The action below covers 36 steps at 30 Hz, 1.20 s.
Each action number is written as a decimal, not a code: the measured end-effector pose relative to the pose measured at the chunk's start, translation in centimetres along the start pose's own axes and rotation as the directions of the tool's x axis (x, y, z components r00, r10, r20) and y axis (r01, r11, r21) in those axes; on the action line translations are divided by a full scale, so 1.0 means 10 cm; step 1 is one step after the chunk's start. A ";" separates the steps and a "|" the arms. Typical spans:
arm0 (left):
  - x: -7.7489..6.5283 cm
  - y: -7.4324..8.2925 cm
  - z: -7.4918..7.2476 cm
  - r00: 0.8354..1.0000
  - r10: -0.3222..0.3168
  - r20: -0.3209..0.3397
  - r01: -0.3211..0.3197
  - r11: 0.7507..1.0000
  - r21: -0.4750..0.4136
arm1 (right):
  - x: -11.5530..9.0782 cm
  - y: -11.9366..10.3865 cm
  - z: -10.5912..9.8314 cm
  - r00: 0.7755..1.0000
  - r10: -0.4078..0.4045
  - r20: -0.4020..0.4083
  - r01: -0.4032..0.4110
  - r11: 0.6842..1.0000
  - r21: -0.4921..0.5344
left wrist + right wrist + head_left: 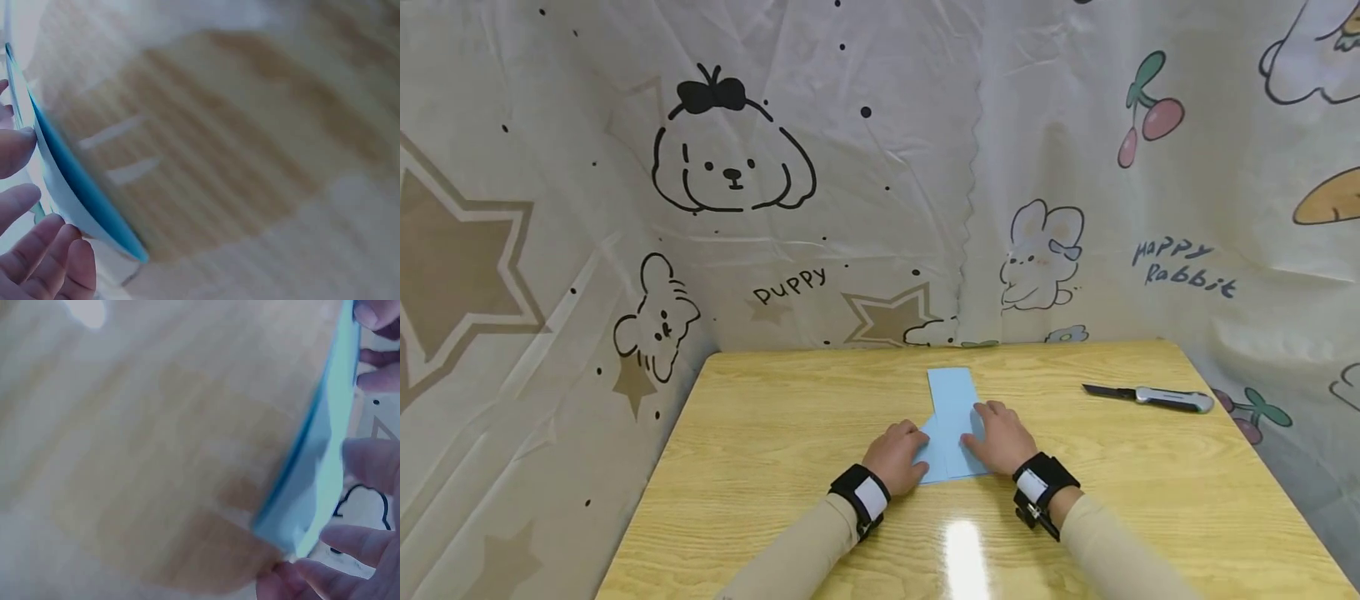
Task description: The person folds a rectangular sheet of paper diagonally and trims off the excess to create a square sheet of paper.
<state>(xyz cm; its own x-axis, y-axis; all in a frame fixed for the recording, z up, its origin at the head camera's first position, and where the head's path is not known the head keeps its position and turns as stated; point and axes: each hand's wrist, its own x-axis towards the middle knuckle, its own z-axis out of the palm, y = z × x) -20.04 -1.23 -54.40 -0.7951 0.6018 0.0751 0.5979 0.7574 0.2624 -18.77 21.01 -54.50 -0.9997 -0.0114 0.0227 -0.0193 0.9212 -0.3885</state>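
A folded sheet of light blue paper (951,400) lies on the wooden table, with a long strip reaching toward the back and a slanted edge on its left. My left hand (895,457) holds the lower left side, thumb and bent fingers at the edge. At the right side my right hand (1002,439) holds the paper likewise, its thumb over the surface. Both wrist views show the layers slightly apart along the near edge: the left one shows a bowed paper fold (69,181), the right one a similar fold (315,462). Parts of the fingertips are hidden.
To the right on the wooden table (775,433) lies a utility knife (1172,400), its dark blade out and pointing left. A pale cloth (880,192) printed with cartoon animals and stars hangs behind and beside the table. Black straps with small cameras circle both wrists.
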 end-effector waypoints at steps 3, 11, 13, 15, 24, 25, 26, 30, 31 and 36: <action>0.02 -0.02 -0.05 1.000 -0.015 -0.010 0.015 1.000 -0.016 | 0.10 0.19 -0.20 1.000 0.018 -0.004 -0.018 0.999 0.049; 0.05 0.09 -0.10 0.994 0.095 0.049 -0.095 0.995 -0.015 | 0.27 1.07 -0.96 0.977 0.122 -0.173 -0.128 0.991 -0.028; 0.05 0.15 -0.10 0.990 0.125 0.065 -0.125 0.992 -0.010 | 0.26 1.26 -1.10 0.967 0.178 -0.180 -0.187 0.982 -0.036; 0.06 0.20 -0.09 0.987 0.144 0.069 -0.143 0.990 -0.009 | 0.24 1.42 -1.20 0.960 0.222 -0.169 -0.232 0.972 -0.043; 0.08 0.26 -0.02 0.982 0.157 0.101 -0.159 0.987 0.007 | 0.10 1.87 -1.29 0.961 0.253 -0.112 -0.270 0.946 -0.180; 0.08 0.26 -0.01 0.981 0.159 0.107 -0.161 0.987 0.010 | 0.09 1.90 -1.29 0.962 0.253 -0.105 -0.269 0.945 -0.188; 0.08 0.26 0.00 0.981 0.160 0.110 -0.162 0.987 0.012 | 0.09 1.92 -1.28 0.962 0.255 -0.097 -0.269 0.943 -0.194; 0.07 0.26 0.03 0.980 0.156 0.121 -0.160 0.987 0.025 | 0.08 1.98 -1.27 0.961 0.272 -0.055 -0.278 0.943 -0.184; 0.08 0.26 0.03 0.980 0.154 0.123 -0.159 0.987 0.031 | 0.08 2.00 -1.27 0.961 0.273 -0.047 -0.277 0.944 -0.181; 0.08 0.27 0.04 0.979 0.157 0.131 -0.164 0.985 0.045 | 0.04 2.09 -1.25 0.969 0.245 -0.028 -0.245 0.946 -0.210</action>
<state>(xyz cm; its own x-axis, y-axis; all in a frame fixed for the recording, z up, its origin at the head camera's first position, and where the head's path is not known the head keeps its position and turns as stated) -19.04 1.39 -54.06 -0.6710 0.7414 -0.0117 0.7243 0.6588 0.2034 -19.41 45.10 -51.13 -0.9732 0.2252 -0.0471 0.2300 0.9564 -0.1797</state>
